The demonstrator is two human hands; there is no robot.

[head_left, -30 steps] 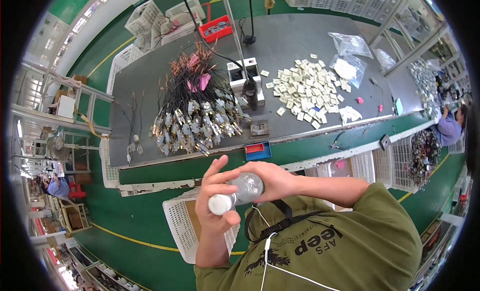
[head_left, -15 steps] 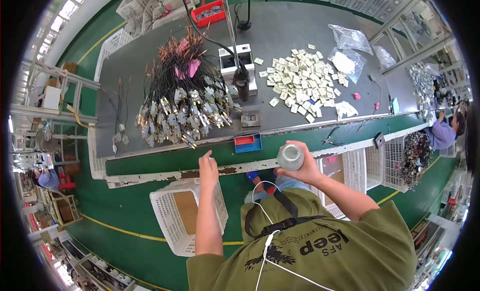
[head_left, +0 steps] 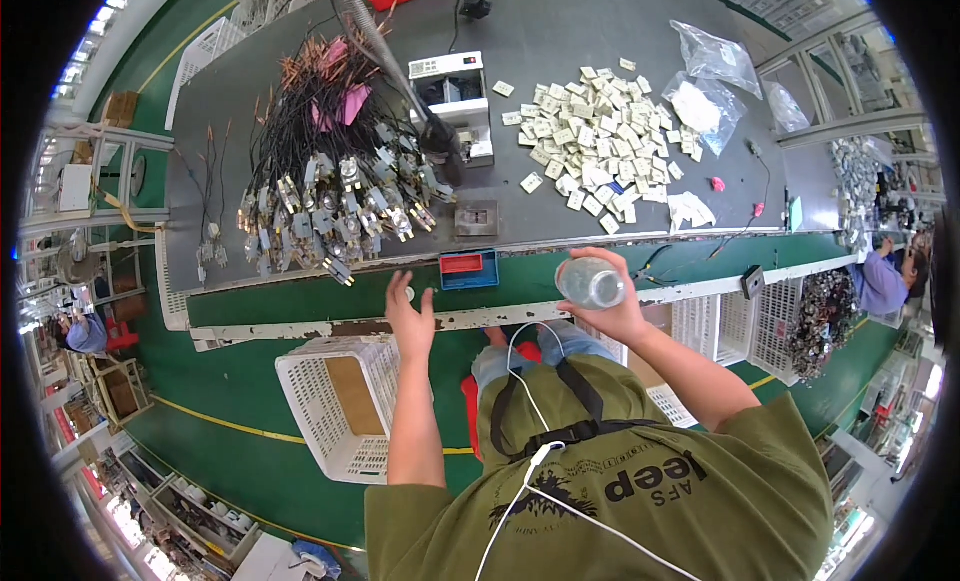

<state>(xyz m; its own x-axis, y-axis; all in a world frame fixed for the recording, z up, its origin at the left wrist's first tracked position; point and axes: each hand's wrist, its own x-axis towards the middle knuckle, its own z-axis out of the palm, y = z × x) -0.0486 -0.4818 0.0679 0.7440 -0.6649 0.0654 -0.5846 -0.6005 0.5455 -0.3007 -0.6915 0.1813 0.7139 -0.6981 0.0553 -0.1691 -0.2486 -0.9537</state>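
Note:
My right hand (head_left: 622, 306) is wrapped round a clear bottle (head_left: 592, 284), tilted over the bench's front edge. Its round end faces up toward me, and no contents can be made out. My left hand (head_left: 410, 326) is just short of the bench, thumb apart from the fingers, with a small pale round piece (head_left: 410, 293) held against the fingers; its kind is too small to tell. Between the hands sits a small blue tray (head_left: 483, 272) with a red tray (head_left: 462, 263) inside. Beyond my left hand lies a heap of black cables with metal connectors (head_left: 335, 206).
A white machine (head_left: 450, 86) and a metal block (head_left: 477, 219) stand mid-bench. Many small cream-coloured pieces (head_left: 600, 141) are heaped to their right, near clear plastic bags (head_left: 715, 61). White crates (head_left: 345, 461) stand below the bench. Another person (head_left: 882, 281) works at far right.
My left hand has moved slightly forward and its thumb has spread from the fingers. The bottle, still in my right hand, has tipped and risen a little. The view has shifted.

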